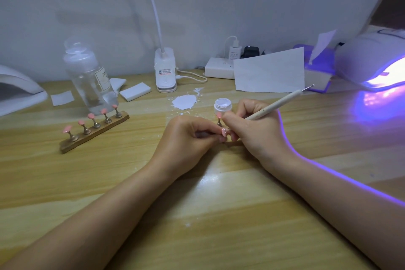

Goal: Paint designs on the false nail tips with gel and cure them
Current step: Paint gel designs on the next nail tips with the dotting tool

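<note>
the dotting tool's (278, 104) working tip is hidden between the hands; the bottle label (102, 79) is unreadable.

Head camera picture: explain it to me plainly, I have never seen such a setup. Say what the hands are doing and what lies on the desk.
The single view comes from a camera worn on the person's head, looking down at a wooden desk. The left hand pinches a pink nail tip; the right hand grips a dotting pen over it. Behind stands a small gel jar. To the left, a wooden holder carries five pink tips, beside a clear bottle. At the far right, a curing lamp glows violet.
</note>
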Demonstrator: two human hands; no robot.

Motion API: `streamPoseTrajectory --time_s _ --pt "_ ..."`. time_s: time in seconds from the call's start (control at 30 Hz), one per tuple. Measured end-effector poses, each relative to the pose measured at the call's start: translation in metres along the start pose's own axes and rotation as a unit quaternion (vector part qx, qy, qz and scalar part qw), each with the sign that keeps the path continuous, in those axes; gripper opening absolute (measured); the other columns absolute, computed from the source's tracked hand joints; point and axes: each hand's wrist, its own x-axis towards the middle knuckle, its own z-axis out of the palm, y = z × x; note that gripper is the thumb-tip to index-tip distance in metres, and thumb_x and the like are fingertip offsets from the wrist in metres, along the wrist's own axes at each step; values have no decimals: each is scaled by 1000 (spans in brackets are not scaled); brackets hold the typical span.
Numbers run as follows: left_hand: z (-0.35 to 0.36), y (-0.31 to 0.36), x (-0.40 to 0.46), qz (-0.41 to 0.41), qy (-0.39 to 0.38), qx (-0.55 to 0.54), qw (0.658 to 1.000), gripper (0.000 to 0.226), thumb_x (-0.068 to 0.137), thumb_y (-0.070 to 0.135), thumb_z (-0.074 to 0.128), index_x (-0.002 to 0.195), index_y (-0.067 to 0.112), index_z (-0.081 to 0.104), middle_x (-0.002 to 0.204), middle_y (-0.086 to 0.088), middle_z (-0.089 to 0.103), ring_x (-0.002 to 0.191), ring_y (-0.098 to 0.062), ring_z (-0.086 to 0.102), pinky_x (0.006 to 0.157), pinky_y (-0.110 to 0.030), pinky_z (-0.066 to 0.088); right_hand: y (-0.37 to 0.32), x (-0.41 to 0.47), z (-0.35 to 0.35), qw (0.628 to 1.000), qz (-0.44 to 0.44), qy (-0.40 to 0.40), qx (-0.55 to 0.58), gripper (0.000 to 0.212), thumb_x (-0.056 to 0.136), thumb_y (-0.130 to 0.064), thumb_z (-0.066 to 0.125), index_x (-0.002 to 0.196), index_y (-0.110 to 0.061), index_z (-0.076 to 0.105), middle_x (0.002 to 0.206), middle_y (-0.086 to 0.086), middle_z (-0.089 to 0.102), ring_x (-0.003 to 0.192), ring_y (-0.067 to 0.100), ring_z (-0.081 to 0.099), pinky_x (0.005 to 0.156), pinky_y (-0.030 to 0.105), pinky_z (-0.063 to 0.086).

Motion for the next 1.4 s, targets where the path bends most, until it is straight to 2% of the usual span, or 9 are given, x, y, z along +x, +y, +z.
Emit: streamPoseTrajectory --time_s 0.37,0.57,0.67,0.83,1.1,1.4 --pt "0 1 0 -10 5 -7 1000 16 72 -4 71 85 6 73 80 -6 73 74 -3 65 79 -24 54 0 0 0 1000 -2 1 -2 42 75 10 56 45 -10 36 31 -5 45 34 5 50 39 8 35" --pt "0 1 -1 -7 5 -5 1000 15 72 -4 71 84 5 73 79 -6 72 73 -1 65 78 -20 53 1 0 0 1000 -1 -4 -3 42 75 9 57 44 -13 37 33 -4 49 37 10 52 41 11 38" --pt "0 2 0 -10 5 -5 1000 14 72 -4 71 84 4 73 80 -7 72 74 -3 65 79 -21 53 1 1 0 1000 0 1 -1 41 74 10 56 44 -12 37 33 -4 48 36 8 52 40 11 39" --pt "1 2 -1 -11 6 -6 1000 16 72 -4 71 85 4 73 79 -5 72 72 0 64 76 -16 52 0 0 -1 1000 -1 -3 -6 40 74 10 56 46 -10 37 32 -5 48 34 5 51 39 9 36" --pt "0 2 0 -13 6 -8 1000 15 72 -6 70 85 3 73 80 -7 72 74 -4 65 78 -19 53 1 0 0 1000 -2 0 0 39 74 11 55 46 -10 37 33 -4 48 36 8 52 40 9 37" --pt "0 2 0 -4 5 1 1000 16 72 -6 71 85 4 73 78 -4 71 71 3 64 74 -12 51 2 1 -1 1000 -2 -4 5 40 75 11 56 46 -10 38 34 -4 49 36 8 52 41 11 39"
